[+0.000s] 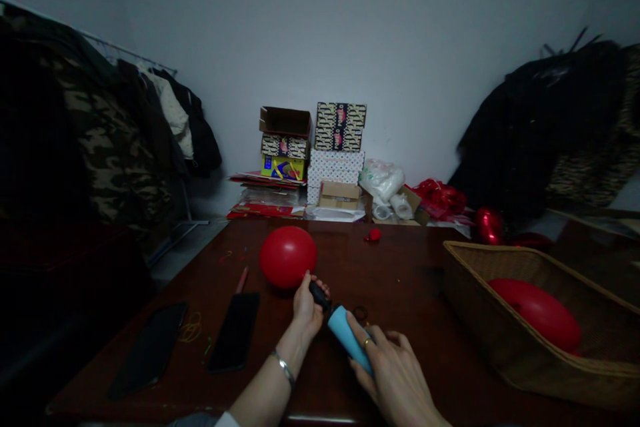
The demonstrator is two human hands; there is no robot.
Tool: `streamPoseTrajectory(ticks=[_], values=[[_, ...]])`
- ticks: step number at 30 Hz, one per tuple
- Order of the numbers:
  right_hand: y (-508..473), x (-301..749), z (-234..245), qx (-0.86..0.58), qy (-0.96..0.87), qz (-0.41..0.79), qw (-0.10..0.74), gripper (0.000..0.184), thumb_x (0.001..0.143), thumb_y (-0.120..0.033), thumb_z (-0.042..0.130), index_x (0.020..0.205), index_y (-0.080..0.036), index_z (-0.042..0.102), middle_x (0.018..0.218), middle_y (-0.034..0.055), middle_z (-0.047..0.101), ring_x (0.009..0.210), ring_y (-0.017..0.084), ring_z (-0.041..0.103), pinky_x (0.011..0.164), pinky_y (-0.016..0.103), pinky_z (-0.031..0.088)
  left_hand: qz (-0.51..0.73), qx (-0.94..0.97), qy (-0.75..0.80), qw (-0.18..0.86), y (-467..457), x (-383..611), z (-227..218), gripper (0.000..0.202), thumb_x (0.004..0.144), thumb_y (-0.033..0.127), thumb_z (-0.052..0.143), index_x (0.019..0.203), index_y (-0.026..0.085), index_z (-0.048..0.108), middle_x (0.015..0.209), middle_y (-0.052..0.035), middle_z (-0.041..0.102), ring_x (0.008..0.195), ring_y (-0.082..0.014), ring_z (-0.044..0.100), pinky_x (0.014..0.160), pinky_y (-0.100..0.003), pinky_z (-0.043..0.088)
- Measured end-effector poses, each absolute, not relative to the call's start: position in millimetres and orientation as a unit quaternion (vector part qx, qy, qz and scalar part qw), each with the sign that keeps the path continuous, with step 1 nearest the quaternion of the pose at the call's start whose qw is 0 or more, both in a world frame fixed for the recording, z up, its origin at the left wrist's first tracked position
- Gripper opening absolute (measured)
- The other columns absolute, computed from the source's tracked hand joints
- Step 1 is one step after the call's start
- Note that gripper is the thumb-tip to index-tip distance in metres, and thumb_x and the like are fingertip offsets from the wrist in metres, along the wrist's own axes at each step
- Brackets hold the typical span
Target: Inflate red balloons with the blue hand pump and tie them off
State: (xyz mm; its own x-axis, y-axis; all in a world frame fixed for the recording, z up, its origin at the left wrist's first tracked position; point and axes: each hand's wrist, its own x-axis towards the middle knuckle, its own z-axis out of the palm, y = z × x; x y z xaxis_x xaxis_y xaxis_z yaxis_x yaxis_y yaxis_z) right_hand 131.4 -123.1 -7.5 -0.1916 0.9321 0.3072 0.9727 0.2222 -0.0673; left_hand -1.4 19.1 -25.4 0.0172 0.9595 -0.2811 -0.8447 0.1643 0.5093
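Hands sit nearest: the right hand is closed round the barrel of the blue pump. The left hand grips the pump's black front end where the red balloon joins it, though the dim light hides the neck itself. Just beyond, the red balloon rests on the table, already round and seemingly near full, not yet off the pump. A dark phone lies to the left. At right, a wicker basket holds a second balloon, inflated. Boxes stack against the far wall.
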Motion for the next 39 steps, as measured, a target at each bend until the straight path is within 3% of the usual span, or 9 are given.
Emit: streamPoseTrajectory(ticks=[5,21,39], values=[[-129.9,135.3,-12.7,-0.610,-0.775,-0.084,0.144,0.068,0.082,-0.028,0.052,0.142,-0.030,0.022,0.105,0.0052,0.062,0.077,0.017,0.063,0.083,0.037,0.038,0.664,0.116,0.304,0.674,19.1,1.1,-26.6,0.024,0.083,0.031,0.056,0.068,0.018,0.043,0.052,0.0048,0.043,0.040,-0.0063,0.039,0.036,-0.017,0.031],[-159.5,172.6,-17.6,-0.519,-0.801,-0.225,0.194,0.070,0.074,-0.034,0.058,0.138,-0.027,0.031,0.092,-0.0032,0.067,0.069,0.013,0.064,0.074,0.030,0.040,0.690,0.104,0.302,0.649,34.1,-24.0,-14.7,0.022,0.086,0.027,0.052,0.068,0.017,0.043,0.053,0.0046,0.042,0.040,-0.0052,0.038,0.036,-0.015,0.030],[-127.2,130.3,-8.2,-0.620,-0.768,-0.090,0.131,0.068,0.078,-0.023,0.053,0.140,-0.031,0.027,0.103,0.0052,0.063,0.076,0.017,0.063,0.086,0.039,0.036,0.659,0.122,0.317,0.670,13.0,7.2,-23.7,0.023,0.082,0.028,0.058,0.069,0.018,0.042,0.051,0.0061,0.041,0.039,-0.0049,0.036,0.036,-0.016,0.029]])
